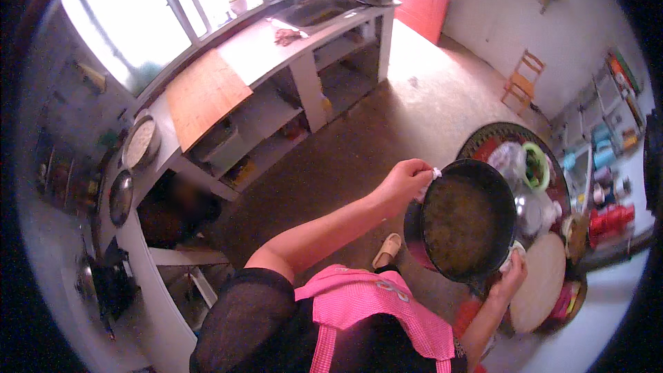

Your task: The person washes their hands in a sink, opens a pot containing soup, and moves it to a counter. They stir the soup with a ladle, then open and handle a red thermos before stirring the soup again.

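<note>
A deep dark pot (466, 223) is held in the air before me, tilted so its inside faces up toward me. Brownish stuff, perhaps liquid, shows in it; I cannot tell exactly what. My left hand (409, 178) grips the far-left rim through a folded white cloth (423, 189). On the opposite, near-right side, my right hand (510, 274) holds the rim with another white cloth (514, 256). Both handles are hidden, and the pot's lower wall looks reddish.
Behind the pot stands a round table (481, 137) with a green basket (536, 166) and a plastic bag (507, 160). A round pale board (538, 282) is near my right hand. Leftward runs a counter (254, 57) bearing a wooden board (207, 96). A wooden chair (522, 80) stands by the wall.
</note>
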A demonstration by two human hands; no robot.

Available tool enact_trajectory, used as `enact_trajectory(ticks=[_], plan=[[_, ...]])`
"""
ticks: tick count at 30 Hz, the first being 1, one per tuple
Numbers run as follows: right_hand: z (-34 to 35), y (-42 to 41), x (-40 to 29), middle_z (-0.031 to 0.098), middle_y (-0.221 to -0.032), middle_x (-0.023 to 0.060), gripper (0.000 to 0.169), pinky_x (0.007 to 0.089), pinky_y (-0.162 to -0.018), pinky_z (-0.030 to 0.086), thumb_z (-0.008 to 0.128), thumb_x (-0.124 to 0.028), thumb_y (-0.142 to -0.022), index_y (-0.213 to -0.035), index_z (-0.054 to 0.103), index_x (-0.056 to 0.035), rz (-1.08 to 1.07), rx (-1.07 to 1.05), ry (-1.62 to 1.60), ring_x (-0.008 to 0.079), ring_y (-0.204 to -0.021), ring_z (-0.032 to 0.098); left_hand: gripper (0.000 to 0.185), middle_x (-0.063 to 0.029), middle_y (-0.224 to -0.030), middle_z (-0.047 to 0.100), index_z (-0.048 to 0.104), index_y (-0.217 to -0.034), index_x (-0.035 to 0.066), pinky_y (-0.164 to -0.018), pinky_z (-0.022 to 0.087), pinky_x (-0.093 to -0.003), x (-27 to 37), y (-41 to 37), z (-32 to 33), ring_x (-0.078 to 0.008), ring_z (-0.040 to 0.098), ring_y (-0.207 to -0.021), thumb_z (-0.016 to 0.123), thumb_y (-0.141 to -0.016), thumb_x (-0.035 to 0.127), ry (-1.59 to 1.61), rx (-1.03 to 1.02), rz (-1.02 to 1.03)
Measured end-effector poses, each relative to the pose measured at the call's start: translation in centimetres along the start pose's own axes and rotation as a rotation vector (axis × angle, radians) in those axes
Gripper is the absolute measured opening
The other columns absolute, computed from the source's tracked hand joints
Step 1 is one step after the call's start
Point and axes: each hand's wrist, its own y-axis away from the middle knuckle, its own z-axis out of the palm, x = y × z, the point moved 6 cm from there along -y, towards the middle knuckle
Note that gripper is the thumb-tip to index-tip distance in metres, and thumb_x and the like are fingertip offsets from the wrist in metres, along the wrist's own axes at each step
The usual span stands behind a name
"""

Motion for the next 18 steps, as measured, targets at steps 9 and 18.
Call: enact_trajectory(ticks=[9, 18], plan=[[23.7, -11.1, 0.0, 0.060, -0.088, 0.0032, 0.018, 0.0231, -0.069, 0.045, 0.059, -0.013, -0.080, -0.095, 0.060, -0.0024, -0.032, -0.481, -0.100, 0.0112, -0.077, 0.055, 0.019, -0.0005, -0.073, 0.056, 0.058, -0.093, 0.002, -0.056, 0.041, -0.0245, 3.3, -5.9, -13.7, -0.0102, 0.051, -0.064, 0.054, -0.085, 0.018, 0.143, 0.402, 0.070], [48.7, -10.7, -0.6, 0.059, -0.083, 0.0025, 0.016, 0.0227, -0.060, 0.045, 0.055, -0.011, -0.081, -0.092, 0.059, 0.0003, 0.014, -0.767, -0.123, 0.0103, -0.070, 0.055, 0.022, -0.0055, -0.083, 0.060, 0.055, -0.098, -0.002, -0.062, 0.046, -0.0252, 6.0, -11.1, -30.7, -0.0129, 0.057, -0.071, 0.052, -0.086, 0.016, 0.338, 0.565, 0.235]])
